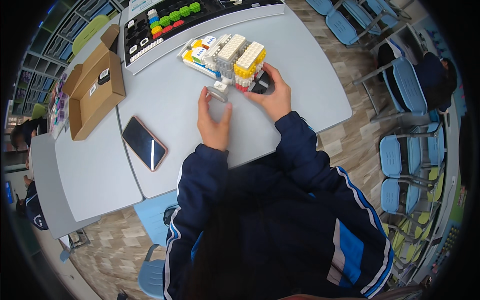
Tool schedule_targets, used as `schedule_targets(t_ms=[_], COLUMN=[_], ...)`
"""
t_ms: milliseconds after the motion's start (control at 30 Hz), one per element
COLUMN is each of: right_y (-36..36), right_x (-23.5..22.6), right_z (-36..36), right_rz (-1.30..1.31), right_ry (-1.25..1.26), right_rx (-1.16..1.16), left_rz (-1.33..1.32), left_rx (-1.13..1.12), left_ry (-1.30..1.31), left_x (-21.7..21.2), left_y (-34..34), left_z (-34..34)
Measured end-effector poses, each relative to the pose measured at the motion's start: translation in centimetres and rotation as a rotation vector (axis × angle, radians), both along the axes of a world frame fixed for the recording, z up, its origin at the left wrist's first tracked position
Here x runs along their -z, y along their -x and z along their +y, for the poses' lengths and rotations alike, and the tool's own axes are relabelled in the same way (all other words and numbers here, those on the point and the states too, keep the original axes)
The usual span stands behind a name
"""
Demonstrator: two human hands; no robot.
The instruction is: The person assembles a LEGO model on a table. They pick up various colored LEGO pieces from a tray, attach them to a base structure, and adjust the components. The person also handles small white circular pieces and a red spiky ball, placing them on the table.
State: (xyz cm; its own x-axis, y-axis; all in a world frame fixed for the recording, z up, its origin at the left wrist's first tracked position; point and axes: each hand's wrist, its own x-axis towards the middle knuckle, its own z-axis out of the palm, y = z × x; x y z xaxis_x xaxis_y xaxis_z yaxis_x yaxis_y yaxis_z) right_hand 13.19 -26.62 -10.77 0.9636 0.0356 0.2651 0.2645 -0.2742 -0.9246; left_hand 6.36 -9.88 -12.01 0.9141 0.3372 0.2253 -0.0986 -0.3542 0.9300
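**Both hands at the near edge of a brick model**

The left hand (212,120) lies open on the grey table (300,90), fingers spread, its fingertips touching a small grey round piece (218,93) that sits at the model's near left corner. The right hand (272,95) curls loosely around a black block (259,85) at the model's near right corner, thumb and fingers on either side of it.

The brick model (227,57) stands just beyond both hands, built of white, grey, yellow and red bricks, with two long pale studded beams on top. It touches the fingertips of each hand and lies between them and a black sorting tray (200,20) farther back, which holds green, red, yellow and blue parts.

To the left, a dark phone (144,143) lies flat, well apart from the hands. An open cardboard box (95,95) sits farther left. Blue chairs (405,85) stand to the right of the table.
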Motion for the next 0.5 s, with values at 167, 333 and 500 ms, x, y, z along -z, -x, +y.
schedule_targets(t_ms=[167, 333, 500], right_y=[2.8, 7.3, 11.1], right_x=[0.0, -0.7, -1.2], right_z=[0.8, 0.8, -0.2], right_rz=[-0.147, -0.082, 0.003], right_ry=[0.134, 0.120, 0.148], right_rx=[0.125, 0.071, -0.038], left_rz=[-0.055, 0.037, 0.090], left_rx=[0.002, 0.165, 0.278], left_ry=[0.088, 0.072, -0.064], left_x=[0.1, -0.6, -1.5], left_y=[0.0, 3.8, 8.0], left_z=[1.6, 4.0, 4.4])
